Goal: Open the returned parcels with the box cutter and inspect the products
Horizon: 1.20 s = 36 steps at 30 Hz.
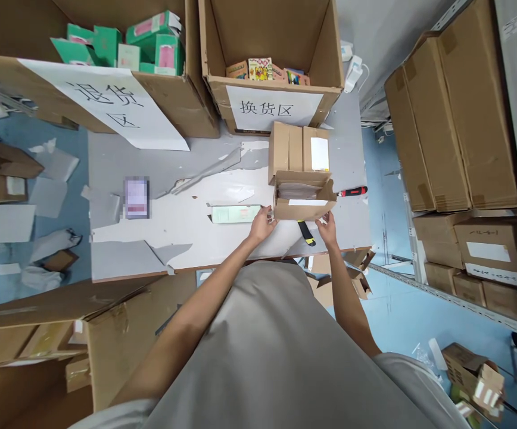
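Note:
A small open cardboard box (302, 213) stands on the worktable in front of me, tilted slightly, with a pale flat stack (298, 190) inside. My left hand (262, 226) grips its left side near the front corner. At the front right corner, my right hand (328, 229) holds it with thumb and fingers. Between my hands, partly under the box, lies a black and yellow utility knife (307, 233). A long pale green box (236, 214) rests just left of my left hand. To the right of the cardboard box is a red and black handled tool (353, 191).
Closed cardboard boxes (286, 149) stand right behind the open one. Two large cartons, one with green packages (106, 46) and one with small colourful boxes (259, 69), line the table's back. A phone-like device (137, 198) lies left. Shelved cartons (455, 119) rise at right.

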Tool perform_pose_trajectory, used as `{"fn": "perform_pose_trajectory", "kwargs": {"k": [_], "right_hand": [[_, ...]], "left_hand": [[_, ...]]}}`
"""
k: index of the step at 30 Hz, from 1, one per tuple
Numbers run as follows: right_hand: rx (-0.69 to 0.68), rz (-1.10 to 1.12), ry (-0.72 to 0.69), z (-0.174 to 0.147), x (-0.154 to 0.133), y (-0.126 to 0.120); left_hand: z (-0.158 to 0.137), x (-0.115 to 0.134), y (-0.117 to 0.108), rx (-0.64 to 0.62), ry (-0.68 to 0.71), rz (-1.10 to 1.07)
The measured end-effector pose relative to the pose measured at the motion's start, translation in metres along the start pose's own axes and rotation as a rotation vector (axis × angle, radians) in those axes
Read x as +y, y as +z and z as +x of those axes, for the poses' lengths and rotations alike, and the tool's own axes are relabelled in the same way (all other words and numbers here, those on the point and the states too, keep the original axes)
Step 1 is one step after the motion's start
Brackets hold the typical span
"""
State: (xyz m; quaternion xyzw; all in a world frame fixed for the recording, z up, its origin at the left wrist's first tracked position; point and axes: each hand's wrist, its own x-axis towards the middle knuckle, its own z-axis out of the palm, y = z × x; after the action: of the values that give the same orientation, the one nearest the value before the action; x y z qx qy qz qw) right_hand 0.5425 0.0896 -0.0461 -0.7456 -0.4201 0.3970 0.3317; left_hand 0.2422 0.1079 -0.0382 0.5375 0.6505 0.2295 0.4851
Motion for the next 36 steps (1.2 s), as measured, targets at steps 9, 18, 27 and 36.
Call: {"fn": "perform_pose_trajectory", "kwargs": {"k": [9,18,27,36], "right_hand": [[0.373,-0.006,-0.251,-0.082,-0.073,-0.01],[-0.438,-0.264,-0.176,-0.097,-0.125,0.161],[-0.395,-0.36,-0.071,-0.081,-0.109,0.2],[-0.283,-0.274,0.082,-0.088,-0.098,0.208]], "left_hand": [[-0.032,-0.057,-0.087,0.257,0.012,-0.02],[-0.017,-0.107,-0.163,0.268,-0.324,-0.012],[-0.031,-0.132,-0.155,0.131,-0.32,-0.322],[-0.03,-0.14,-0.17,0.067,-0.248,-0.217]]}}
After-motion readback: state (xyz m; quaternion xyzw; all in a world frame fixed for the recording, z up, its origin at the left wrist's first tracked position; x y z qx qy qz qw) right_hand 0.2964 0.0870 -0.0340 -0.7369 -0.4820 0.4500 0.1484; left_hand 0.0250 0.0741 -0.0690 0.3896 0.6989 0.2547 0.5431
